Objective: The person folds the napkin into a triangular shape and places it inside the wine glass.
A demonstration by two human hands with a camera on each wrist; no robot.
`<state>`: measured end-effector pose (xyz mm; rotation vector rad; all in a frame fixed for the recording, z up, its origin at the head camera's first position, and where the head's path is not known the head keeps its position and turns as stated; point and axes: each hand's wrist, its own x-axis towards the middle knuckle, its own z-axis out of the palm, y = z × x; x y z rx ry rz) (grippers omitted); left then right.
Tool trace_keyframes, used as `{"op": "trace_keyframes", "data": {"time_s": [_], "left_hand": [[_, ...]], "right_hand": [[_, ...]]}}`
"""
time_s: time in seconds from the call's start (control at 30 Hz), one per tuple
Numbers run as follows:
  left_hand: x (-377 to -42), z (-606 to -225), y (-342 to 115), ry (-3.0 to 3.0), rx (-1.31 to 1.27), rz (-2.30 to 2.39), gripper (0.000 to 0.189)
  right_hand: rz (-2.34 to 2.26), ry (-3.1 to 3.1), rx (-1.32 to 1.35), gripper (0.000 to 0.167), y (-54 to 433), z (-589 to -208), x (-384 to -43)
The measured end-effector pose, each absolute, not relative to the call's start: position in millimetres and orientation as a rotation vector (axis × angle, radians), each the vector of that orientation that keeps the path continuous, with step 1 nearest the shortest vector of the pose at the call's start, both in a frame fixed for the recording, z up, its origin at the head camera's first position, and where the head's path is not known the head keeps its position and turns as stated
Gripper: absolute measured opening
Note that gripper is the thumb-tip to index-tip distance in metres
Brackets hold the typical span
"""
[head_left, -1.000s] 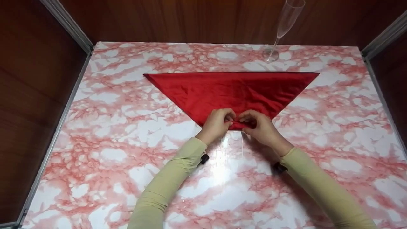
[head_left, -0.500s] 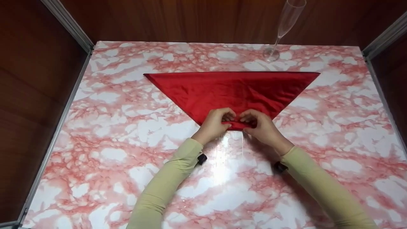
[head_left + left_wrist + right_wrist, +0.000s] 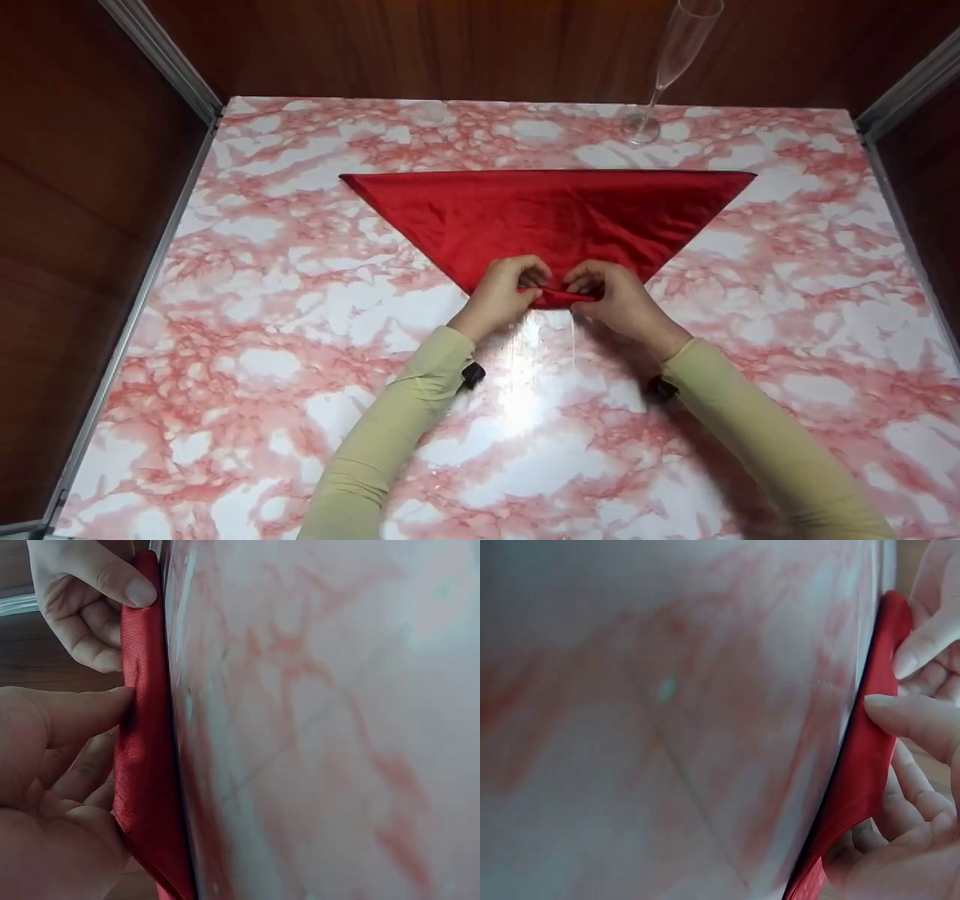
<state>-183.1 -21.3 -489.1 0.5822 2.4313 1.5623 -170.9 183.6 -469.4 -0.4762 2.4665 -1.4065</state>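
A shiny red cloth napkin (image 3: 517, 217) lies folded on the table, its long straight edge at the far side and its narrow edge toward me. My left hand (image 3: 499, 296) pinches the near edge between thumb and curled fingers. Just to its right, my right hand (image 3: 622, 301) grips that same edge. Between the hands the edge is turned up in a narrow fold, seen as a red band (image 3: 150, 727) in the left wrist view. In the right wrist view, the thumb of my right hand (image 3: 919, 787) presses on the band (image 3: 862, 765), with its fingers behind.
A clear champagne flute (image 3: 679, 52) stands at the back right of the red-and-white marbled table (image 3: 247, 360). Dark wood panels (image 3: 450, 49) rise at the back and both sides, with metal strips (image 3: 150, 285) along the side edges.
My left hand has slid slightly left along the near edge, and the turned-up fold between my hands has been lifted a little. My right hand stays nearly in place.
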Motion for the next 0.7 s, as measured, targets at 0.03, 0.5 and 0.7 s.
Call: {"op": "trace_keyframes", "data": {"time_s": [0.03, 0.5, 0.7], "left_hand": [[-182.7, -488.7, -21.2, 2.43, 0.587, 1.557, 0.02], [-177.6, -486.5, -20.6, 2.441, 0.776, 1.491, 0.032], [-178.7, -485.8, -19.9, 2.451, 0.788, 1.462, 0.033]], "right_hand": [[-1.406, 2.46, -0.476, 0.031, 184.1, -468.7, -170.6], [-1.389, 2.458, -0.48, 0.022, 188.1, -477.4, -173.8], [-1.395, 2.445, -0.469, 0.02, 188.5, -476.0, -174.8]]}}
